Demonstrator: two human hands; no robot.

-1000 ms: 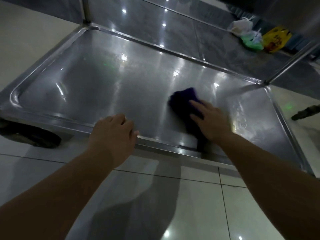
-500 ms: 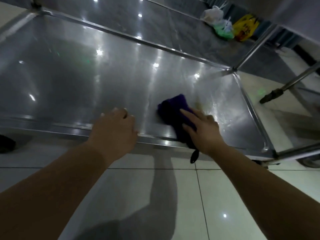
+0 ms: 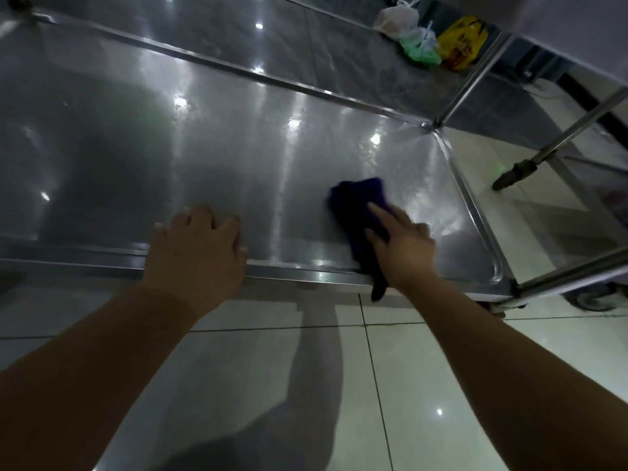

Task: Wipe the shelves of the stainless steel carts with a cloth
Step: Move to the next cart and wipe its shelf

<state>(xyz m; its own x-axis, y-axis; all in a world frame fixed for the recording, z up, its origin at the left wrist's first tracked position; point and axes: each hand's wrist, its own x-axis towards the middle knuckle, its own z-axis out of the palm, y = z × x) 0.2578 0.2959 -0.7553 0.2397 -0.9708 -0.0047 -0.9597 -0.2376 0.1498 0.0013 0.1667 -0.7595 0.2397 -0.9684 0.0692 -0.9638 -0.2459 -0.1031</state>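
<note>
A low stainless steel cart shelf (image 3: 217,137) with a raised rim fills the upper half of the head view. A dark purple cloth (image 3: 356,202) lies on its right part, one end hanging over the front rim. My right hand (image 3: 401,246) presses flat on the cloth, fingers spread and pointing up-left. My left hand (image 3: 197,249) rests over the shelf's front rim, fingers curled on the edge, left of the cloth.
Three plastic bags, white (image 3: 396,18), green (image 3: 419,51) and yellow (image 3: 462,40), lie on the dark floor behind the cart. A second cart's leg with a rubber foot (image 3: 515,173) stands at right. A cart wheel (image 3: 594,299) sits at the front right corner. Pale floor tiles lie below.
The view has shifted right along the shelf. My right hand and the cloth have moved toward the shelf's right end. My left hand keeps its hold on the front rim.
</note>
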